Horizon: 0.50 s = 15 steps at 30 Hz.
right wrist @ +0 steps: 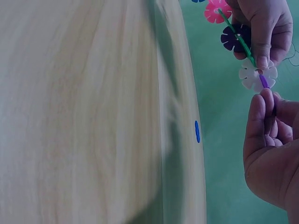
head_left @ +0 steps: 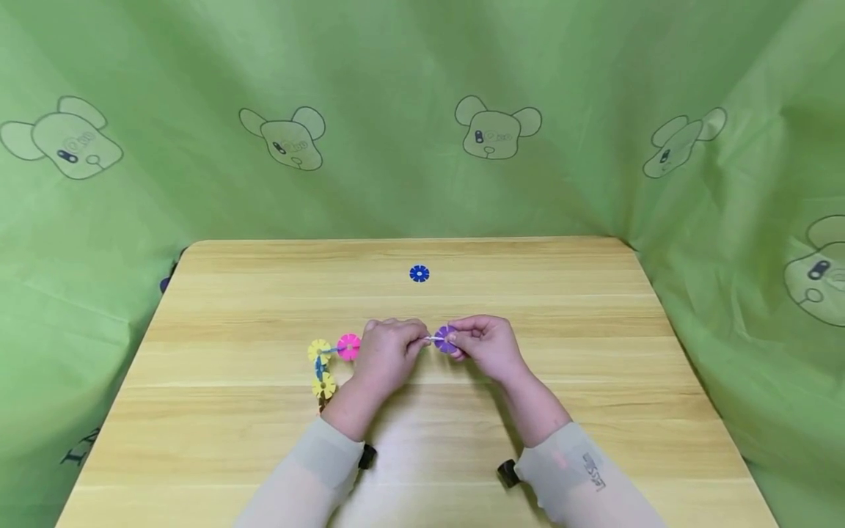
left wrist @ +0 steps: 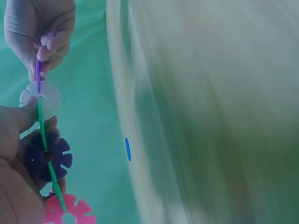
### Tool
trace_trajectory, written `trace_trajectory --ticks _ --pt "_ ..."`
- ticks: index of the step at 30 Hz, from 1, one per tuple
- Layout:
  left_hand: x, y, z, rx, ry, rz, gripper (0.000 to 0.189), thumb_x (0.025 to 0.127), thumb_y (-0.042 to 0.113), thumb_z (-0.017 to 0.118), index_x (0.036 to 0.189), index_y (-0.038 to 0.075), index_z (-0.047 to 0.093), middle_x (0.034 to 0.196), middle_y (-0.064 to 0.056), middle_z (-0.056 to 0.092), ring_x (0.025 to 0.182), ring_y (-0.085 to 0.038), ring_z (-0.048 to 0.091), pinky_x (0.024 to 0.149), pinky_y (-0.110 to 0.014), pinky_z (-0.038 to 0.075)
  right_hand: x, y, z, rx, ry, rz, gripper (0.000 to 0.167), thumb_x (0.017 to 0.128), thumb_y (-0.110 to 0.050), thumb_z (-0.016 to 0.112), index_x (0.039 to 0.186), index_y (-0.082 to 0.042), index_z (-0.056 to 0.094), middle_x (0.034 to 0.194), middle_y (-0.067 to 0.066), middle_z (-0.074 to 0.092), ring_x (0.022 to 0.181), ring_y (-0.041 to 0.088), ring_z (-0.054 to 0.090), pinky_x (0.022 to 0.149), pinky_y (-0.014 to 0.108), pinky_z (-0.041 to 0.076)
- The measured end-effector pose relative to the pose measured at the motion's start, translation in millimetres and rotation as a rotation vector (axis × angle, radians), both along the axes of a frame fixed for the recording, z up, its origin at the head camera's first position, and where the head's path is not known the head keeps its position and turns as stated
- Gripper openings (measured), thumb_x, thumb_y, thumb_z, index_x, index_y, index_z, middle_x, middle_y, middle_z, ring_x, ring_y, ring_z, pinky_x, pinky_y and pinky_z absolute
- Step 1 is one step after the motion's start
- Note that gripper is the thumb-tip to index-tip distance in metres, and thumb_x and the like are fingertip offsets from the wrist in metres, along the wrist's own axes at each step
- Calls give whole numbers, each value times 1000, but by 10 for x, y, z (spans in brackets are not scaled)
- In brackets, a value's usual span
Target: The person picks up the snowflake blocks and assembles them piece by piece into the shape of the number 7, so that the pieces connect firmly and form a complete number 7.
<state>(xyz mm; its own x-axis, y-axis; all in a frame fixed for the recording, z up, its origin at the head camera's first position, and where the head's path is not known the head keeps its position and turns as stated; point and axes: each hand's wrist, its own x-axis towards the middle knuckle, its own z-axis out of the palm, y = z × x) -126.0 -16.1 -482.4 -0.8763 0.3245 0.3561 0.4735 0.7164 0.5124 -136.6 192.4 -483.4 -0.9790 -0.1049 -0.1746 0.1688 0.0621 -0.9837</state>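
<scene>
A chain of slotted snowflake discs runs leftward from my hands in the head view. My left hand (head_left: 386,353) pinches a white snowflake disc (left wrist: 53,99) between thumb and fingers. Edge-on at the chain's right end, a purple snowflake disc (head_left: 444,339) meets the white one, and my right hand (head_left: 491,348) pinches it. Behind the white disc come a green disc (left wrist: 53,179), a dark disc (left wrist: 61,153) and a pink disc (head_left: 348,347). Farther along are yellow discs (head_left: 320,350), a blue one between them and a brown one (head_left: 323,403), partly hidden by my left forearm.
A single blue snowflake disc (head_left: 419,273) lies near the far edge of the wooden table (head_left: 561,286). Green curtain (head_left: 396,183) with mouse-head drawings hangs around the table's back and sides.
</scene>
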Motion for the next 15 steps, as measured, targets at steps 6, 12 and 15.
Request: trace_trajectory --ticks 6,12,15 --pt "-19 -4 11 -27 -35 -20 14 100 27 75 108 17 81 117 2 79 102 -20 75 90 -43 49 0 5 -6 -1 -2 -2 22 95 14 68 116 20 66 102 27 76 67 11 71 66 26 63" --pt "-38 -18 15 -43 -79 -16 13 99 27 76 108 19 81 117 3 79 104 -20 74 93 -43 50 -30 -30 -38 23 3 21 22 97 10 67 117 18 67 99 23 77 66 12 70 66 27 63" --pt "-42 -36 14 -50 -91 -15 11 100 26 75 107 19 80 116 3 79 105 -20 74 94 -44 50 -119 -32 -58 112 55 -12 20 100 2 69 115 14 70 95 21 76 68 17 70 66 30 63"
